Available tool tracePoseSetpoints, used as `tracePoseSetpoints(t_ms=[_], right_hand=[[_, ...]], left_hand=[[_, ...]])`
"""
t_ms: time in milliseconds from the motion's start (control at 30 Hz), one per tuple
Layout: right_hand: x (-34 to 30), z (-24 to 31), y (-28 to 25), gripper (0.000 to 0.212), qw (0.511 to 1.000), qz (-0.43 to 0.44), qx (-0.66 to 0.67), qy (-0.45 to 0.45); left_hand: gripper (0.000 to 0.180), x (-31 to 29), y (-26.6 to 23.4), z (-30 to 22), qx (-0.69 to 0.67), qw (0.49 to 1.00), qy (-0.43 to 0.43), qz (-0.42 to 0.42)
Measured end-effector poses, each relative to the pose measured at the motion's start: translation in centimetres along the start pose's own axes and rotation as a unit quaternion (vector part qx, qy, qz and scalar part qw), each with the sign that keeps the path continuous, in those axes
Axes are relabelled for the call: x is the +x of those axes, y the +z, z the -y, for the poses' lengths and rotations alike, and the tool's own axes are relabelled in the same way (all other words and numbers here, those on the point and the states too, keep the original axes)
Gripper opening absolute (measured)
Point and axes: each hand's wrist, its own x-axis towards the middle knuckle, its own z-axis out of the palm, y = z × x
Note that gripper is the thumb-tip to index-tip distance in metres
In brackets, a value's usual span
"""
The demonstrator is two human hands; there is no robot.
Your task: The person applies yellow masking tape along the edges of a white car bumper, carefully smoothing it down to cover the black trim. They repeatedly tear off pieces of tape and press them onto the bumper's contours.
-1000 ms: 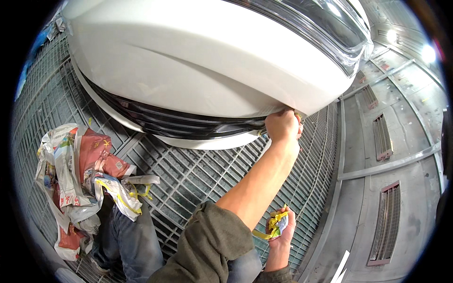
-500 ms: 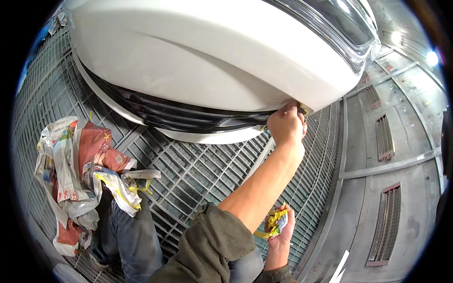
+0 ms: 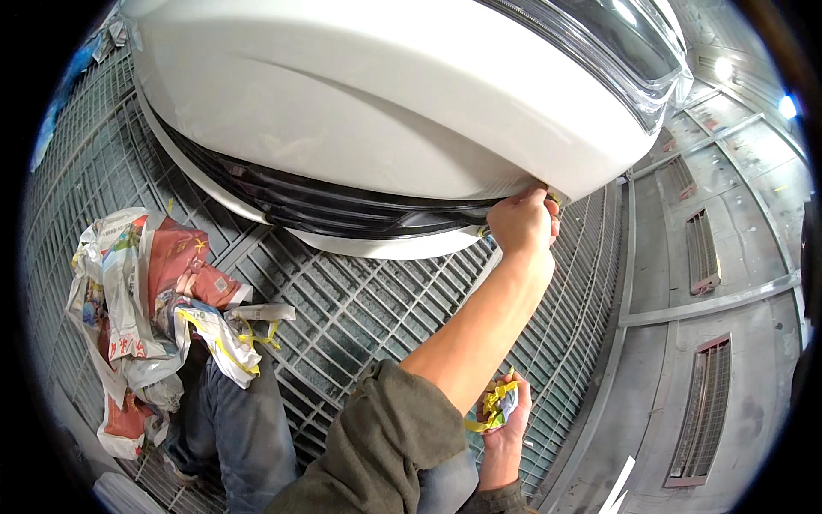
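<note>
A white car bumper [image 3: 360, 111] with a black lower grille [image 3: 342, 206] curves across the top of the view. My left hand [image 3: 519, 224] is closed in a pinch at the bumper's lower right corner, the arm stretched across in front of me. A bit of yellow masking tape [image 3: 555, 200] shows at its fingers, whose tips are partly hidden behind the hand. Lower down, close to my body, my right hand [image 3: 517, 420] is wrapped round a crumpled wad of yellow masking tape [image 3: 495, 403] with some grey-blue scrap in it.
Crumpled printed masking paper [image 3: 141, 300] with yellow tape edges is heaped over my leg at the left. Metal floor grating [image 3: 342, 300] lies under the bumper. A grey panelled wall [image 3: 676, 360] with vents runs along the right. A headlight [image 3: 599, 51] sits above the bumper.
My left hand stays pinched at the bumper corner, its wrist turned slightly. The right hand keeps its wad. The whole view has shifted a little.
</note>
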Motion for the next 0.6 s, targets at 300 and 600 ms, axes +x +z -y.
tracePoseSetpoints(t_ms=[300,600], right_hand=[[0.5,-0.4,-0.7,0.017,0.999,-0.016,0.04,0.003],[0.2,-0.5,-1.0,0.015,0.999,-0.03,0.025,0.008]], left_hand=[[0.01,-0.4,0.8,0.0,0.005,1.0,-0.01,0.001],[0.014,-0.4,-0.5,0.1,0.002,1.0,-0.004,-0.011]])
